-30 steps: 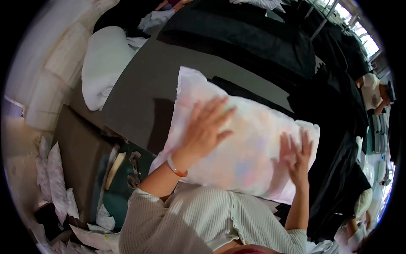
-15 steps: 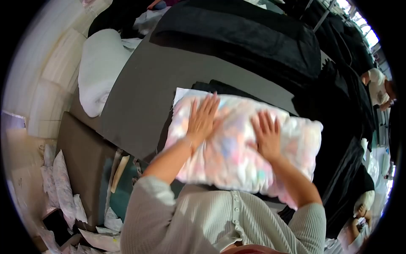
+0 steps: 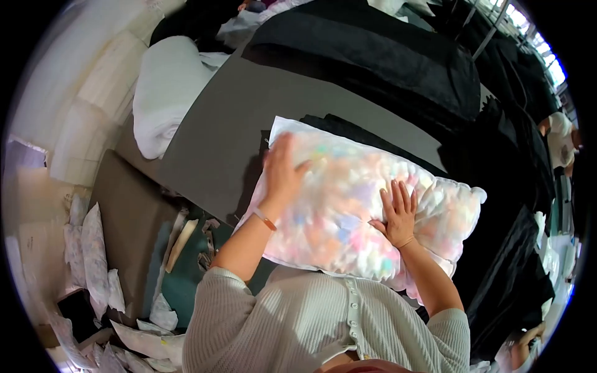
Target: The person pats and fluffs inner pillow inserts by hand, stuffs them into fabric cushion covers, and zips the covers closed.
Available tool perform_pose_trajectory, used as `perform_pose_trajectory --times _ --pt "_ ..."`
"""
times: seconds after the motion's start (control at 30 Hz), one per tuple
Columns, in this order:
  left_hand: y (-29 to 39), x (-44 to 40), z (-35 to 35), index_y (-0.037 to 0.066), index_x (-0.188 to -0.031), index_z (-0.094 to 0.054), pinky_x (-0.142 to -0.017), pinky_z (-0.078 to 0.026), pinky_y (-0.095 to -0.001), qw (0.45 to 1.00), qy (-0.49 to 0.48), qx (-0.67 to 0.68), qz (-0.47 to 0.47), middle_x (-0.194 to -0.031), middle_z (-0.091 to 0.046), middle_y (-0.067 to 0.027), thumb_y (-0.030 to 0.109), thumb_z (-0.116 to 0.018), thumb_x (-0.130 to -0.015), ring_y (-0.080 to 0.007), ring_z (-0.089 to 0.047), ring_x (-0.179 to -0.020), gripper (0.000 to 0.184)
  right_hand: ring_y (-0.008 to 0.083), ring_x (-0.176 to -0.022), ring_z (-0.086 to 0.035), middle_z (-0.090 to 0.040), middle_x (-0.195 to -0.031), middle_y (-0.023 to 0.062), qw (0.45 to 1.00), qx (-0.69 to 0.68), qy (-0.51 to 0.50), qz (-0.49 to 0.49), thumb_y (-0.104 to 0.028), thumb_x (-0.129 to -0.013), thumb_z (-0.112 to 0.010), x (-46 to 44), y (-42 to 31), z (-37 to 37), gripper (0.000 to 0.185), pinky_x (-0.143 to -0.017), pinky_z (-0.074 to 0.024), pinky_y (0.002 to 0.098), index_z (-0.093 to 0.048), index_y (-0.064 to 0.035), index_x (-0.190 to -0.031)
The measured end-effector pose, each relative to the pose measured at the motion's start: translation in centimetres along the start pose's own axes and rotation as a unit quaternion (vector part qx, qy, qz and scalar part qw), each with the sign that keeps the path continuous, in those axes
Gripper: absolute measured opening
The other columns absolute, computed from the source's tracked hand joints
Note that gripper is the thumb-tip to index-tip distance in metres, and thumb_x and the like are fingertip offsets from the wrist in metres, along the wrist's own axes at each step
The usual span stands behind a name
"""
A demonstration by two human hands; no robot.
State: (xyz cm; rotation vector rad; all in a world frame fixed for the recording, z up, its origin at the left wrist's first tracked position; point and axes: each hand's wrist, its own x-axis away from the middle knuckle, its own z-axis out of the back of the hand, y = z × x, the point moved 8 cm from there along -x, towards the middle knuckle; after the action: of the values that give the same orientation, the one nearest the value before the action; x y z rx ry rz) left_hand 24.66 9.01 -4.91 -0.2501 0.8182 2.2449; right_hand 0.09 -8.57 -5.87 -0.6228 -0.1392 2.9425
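A white see-through pillow (image 3: 339, 248) stuffed with pastel-coloured pieces lies in front of me on the grey tabletop. My right hand (image 3: 399, 217) rests flat on its middle right part, fingers spread. Over the pillow's left end is my left hand (image 3: 283, 177), thumb held apart and fingers stretched toward the far left corner; motion blurs the fingertips. Neither hand grips anything. Folded black cloth (image 3: 373, 140) shows from under the pillow's far edge.
Black fabric (image 3: 367, 56) lies across the far side of the grey table (image 3: 249, 99), with more black cloth (image 3: 497, 186) at right. A white batting roll (image 3: 165, 93) stands at left. Filled bags (image 3: 96, 261) lie lower left. Another person (image 3: 561, 140) is at far right.
My left hand has moved left toward the pillow's end, whose flatter left edge now shows more. My right hand stays on the pillow. The view has shifted slightly.
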Motion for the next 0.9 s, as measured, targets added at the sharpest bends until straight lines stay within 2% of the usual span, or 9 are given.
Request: perform_pose_trajectory --times 0.13,0.2,0.33,0.4,0.47,0.6,0.73,0.83,0.9 --pt "-12.6 2.9 -3.7 -0.001 -0.138 -0.044 -0.095 -0.046 -0.0405 0.881 -0.161 0.238 0.375 -0.132 -0.057 -0.0187 0.038 -0.075 -0.082 -0.0292 -0.057 -0.117 0.074 0.0363 -0.140 -0.034 -0.037 -0.152 0.0160 1.000 0.018 0.021 0.013 -0.060 -0.085 -0.058 -0.3 -1.1 2.5 0.076 -0.113 -0.0180 0.0570 -0.044 -0.0155 -0.145" --pt "-10.2 3.3 -3.2 -0.001 -0.132 -0.050 -0.090 -0.048 -0.0362 0.833 -0.215 0.343 0.376 -0.123 -0.061 -0.0160 0.033 -0.076 -0.082 -0.0249 -0.060 -0.109 0.067 0.0361 -0.138 -0.036 -0.040 -0.150 0.0165 1.000 -0.005 -0.003 0.023 -0.055 -0.084 -0.061 -0.4 -1.5 3.1 0.073 -0.113 -0.0208 0.0543 -0.047 -0.0135 -0.142" --pt "-6.8 2.8 -1.7 -0.002 -0.116 -0.062 -0.082 -0.051 -0.0302 0.843 -0.093 0.476 0.233 -0.100 -0.069 -0.0100 0.020 -0.079 -0.078 -0.0162 -0.064 -0.090 0.047 0.0276 -0.114 -0.058 -0.057 -0.132 0.0152 0.975 -0.190 -0.114 -0.007 -0.020 -0.084 -0.071 -4.6 -7.1 6.3 0.047 -0.087 -0.0500 0.0407 -0.061 -0.0019 -0.126" --pt "-3.9 2.8 1.4 -0.003 -0.114 -0.062 -0.082 -0.051 -0.0320 0.878 -0.077 0.424 0.207 -0.103 -0.069 -0.0113 0.015 -0.080 -0.077 -0.0155 -0.064 -0.092 0.045 0.0228 -0.102 -0.064 -0.060 -0.126 0.0171 0.773 -0.540 -0.206 -0.262 -0.028 -0.099 -0.057 -6.9 -9.8 3.9 0.043 -0.072 -0.0571 0.0324 -0.057 0.0056 -0.126" --pt "-1.8 3.2 4.2 -0.004 -0.111 -0.062 -0.082 -0.051 -0.0331 0.904 -0.001 0.390 0.176 -0.102 -0.069 -0.0148 0.012 -0.080 -0.075 -0.0216 -0.066 -0.093 0.043 0.0300 -0.117 -0.058 -0.054 -0.130 0.0233 0.584 -0.692 -0.241 -0.349 -0.049 -0.096 -0.055 -8.8 -12.5 0.0 0.070 -0.093 -0.0530 0.0434 -0.043 0.0070 -0.136" --pt "1.6 5.5 4.8 0.003 -0.097 -0.063 -0.087 -0.046 -0.0462 0.968 0.017 0.217 -0.126 -0.097 -0.062 -0.0170 -0.001 -0.070 -0.061 -0.0395 -0.058 -0.098 0.036 0.0317 -0.114 -0.057 -0.057 -0.123 0.0209 0.408 -0.785 -0.178 -0.431 -0.053 -0.094 -0.056 -10.7 -14.1 -4.1 0.066 -0.097 -0.0497 0.0480 -0.050 0.0026 -0.129" --pt "5.1 6.5 5.8 0.004 -0.091 -0.063 -0.082 -0.045 -0.0443 0.958 -0.075 0.137 -0.242 -0.096 -0.061 -0.0150 0.016 -0.070 -0.068 -0.0352 -0.056 -0.092 0.027 0.0255 -0.106 -0.060 -0.061 -0.117 0.0144 0.526 -0.629 -0.132 -0.557 -0.043 -0.100 -0.051 -6.2 -9.8 -11.0 0.048 -0.091 -0.0525 0.0430 -0.056 -0.0013 -0.122" --pt "0.4 4.7 4.0 -0.003 -0.100 -0.065 -0.082 -0.048 -0.0395 0.918 -0.116 0.379 0.010 -0.099 -0.062 -0.0159 0.018 -0.050 -0.097 -0.0347 -0.060 -0.092 0.025 0.0208 -0.104 -0.061 -0.062 -0.117 0.0112 0.405 -0.732 -0.029 -0.547 -0.032 -0.101 -0.050 -7.4 -12.4 -6.8 0.037 -0.093 -0.0509 0.0376 -0.056 -0.0028 -0.122" --pt "-0.1 4.4 3.7 -0.003 -0.109 -0.062 -0.083 -0.048 -0.0409 0.937 -0.053 0.345 -0.013 -0.100 -0.062 -0.0184 0.021 -0.044 -0.101 -0.0370 -0.061 -0.093 0.031 0.0237 -0.112 -0.058 -0.060 -0.124 0.0119 0.337 -0.775 0.031 -0.533 -0.028 -0.099 -0.056 -7.5 -12.9 -6.9 0.039 -0.101 -0.0438 0.0368 -0.054 -0.0028 -0.128"
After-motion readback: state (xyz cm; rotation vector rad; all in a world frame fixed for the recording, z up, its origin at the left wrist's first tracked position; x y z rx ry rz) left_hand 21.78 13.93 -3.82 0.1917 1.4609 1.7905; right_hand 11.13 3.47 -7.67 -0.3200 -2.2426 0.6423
